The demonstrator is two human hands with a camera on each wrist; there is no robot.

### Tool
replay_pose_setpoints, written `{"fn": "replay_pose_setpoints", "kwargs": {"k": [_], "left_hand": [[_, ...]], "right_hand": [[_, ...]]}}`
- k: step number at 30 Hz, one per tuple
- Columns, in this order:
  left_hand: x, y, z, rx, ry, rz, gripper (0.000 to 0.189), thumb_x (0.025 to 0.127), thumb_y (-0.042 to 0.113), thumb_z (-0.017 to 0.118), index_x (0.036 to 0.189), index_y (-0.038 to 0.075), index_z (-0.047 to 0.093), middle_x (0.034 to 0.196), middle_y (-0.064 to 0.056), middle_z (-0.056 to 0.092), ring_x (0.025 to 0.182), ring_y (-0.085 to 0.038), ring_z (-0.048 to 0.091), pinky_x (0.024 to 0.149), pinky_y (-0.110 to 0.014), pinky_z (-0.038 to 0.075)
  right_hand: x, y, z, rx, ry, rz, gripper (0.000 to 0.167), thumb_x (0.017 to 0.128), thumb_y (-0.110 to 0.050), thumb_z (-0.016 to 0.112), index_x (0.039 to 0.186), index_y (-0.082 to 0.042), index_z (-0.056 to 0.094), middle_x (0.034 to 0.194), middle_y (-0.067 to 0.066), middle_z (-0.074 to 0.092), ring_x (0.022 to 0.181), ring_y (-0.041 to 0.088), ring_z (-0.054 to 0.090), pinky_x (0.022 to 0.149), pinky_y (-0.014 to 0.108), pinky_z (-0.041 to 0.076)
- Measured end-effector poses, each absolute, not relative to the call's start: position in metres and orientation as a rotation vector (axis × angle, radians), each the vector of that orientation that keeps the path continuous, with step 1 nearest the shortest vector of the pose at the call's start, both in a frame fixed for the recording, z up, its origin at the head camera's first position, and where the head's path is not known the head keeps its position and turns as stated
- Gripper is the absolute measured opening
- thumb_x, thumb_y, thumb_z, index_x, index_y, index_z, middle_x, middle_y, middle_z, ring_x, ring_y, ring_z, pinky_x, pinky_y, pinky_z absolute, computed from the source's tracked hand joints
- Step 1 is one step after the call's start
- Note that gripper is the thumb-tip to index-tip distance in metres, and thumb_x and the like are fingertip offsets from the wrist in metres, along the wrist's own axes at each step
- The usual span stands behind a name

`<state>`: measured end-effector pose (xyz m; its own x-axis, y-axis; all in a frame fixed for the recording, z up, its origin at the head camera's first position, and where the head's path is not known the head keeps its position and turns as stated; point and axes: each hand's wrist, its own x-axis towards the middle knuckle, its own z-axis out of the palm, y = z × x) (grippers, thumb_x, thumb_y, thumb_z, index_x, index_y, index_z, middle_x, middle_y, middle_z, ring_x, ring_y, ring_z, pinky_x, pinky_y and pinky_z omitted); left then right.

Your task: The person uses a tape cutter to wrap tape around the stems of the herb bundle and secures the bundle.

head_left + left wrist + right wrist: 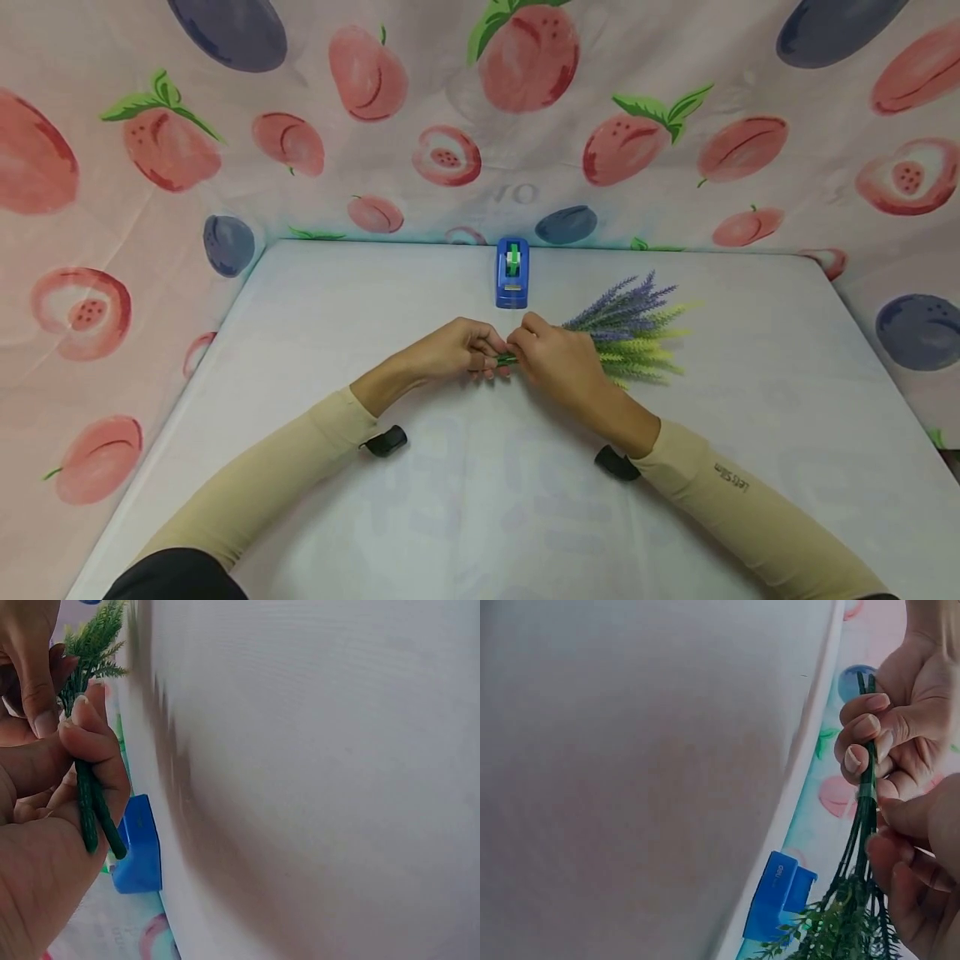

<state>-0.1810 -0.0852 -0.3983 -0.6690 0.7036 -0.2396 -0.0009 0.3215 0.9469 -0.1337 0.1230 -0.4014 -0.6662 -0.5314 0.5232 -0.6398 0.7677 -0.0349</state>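
A bunch of artificial lavender (630,337), purple and yellow-green, lies across the hands with its heads to the right in the head view. My left hand (453,350) grips the green stems near their cut ends, thumb against curled fingers. Two thick stem ends (88,806) stick out of that grip in the left wrist view. Just above it, my right hand (558,358) pinches at the stems below the flower heads. A pale, shiny band (866,790), looking like clear tape, wraps the stems between both hands. The right palm is hidden in the head view.
A blue tape dispenser (512,292) with a green core stands near the table's back edge, just beyond the hands. White cloth covers the table (450,500). A fruit-patterned curtain (300,200) hangs behind and to the sides.
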Motion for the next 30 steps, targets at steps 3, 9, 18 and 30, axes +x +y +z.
{"fn": "replay_pose_setpoints", "kwargs": {"k": [3,9,18,30], "left_hand": [[-0.181,-0.084,-0.399,0.615,1.942,1.387,0.021,0.097,-0.011,0.053,0.115,-0.009,0.064,0.103,-0.019,0.076,0.077,-0.024,0.063,0.064,-0.028,0.048],[-0.183,-0.084,-0.4,0.604,1.953,1.374,0.023,0.096,-0.012,0.053,0.115,-0.01,0.065,0.101,-0.019,0.076,0.077,-0.023,0.065,0.064,-0.028,0.049],[-0.183,-0.084,-0.398,0.576,1.928,1.387,0.022,0.097,-0.012,0.052,0.115,-0.01,0.064,0.103,-0.02,0.076,0.077,-0.024,0.064,0.064,-0.027,0.047],[-0.184,-0.083,-0.399,0.577,1.929,1.378,0.02,0.098,-0.01,0.054,0.114,-0.008,0.065,0.102,-0.02,0.076,0.08,-0.028,0.063,0.065,-0.029,0.046]], "right_hand": [[-0.133,0.123,-0.401,0.854,-2.478,0.277,0.005,0.091,-0.014,0.077,0.092,-0.009,0.076,0.081,0.002,0.058,0.049,0.012,0.051,0.04,0.027,0.036],[-0.134,0.125,-0.397,0.843,-2.469,0.282,0.017,0.085,-0.012,0.083,0.1,-0.009,0.077,0.085,0.003,0.063,0.05,0.015,0.057,0.041,0.029,0.041],[-0.139,0.132,-0.394,0.907,-2.478,0.3,0.006,0.091,-0.007,0.075,0.092,-0.013,0.076,0.085,0.001,0.061,0.053,0.013,0.057,0.041,0.029,0.04],[-0.138,0.137,-0.387,1.053,-2.508,0.358,0.009,0.085,-0.017,0.084,0.093,-0.015,0.079,0.088,-0.002,0.063,0.058,0.011,0.061,0.044,0.024,0.042]]}}
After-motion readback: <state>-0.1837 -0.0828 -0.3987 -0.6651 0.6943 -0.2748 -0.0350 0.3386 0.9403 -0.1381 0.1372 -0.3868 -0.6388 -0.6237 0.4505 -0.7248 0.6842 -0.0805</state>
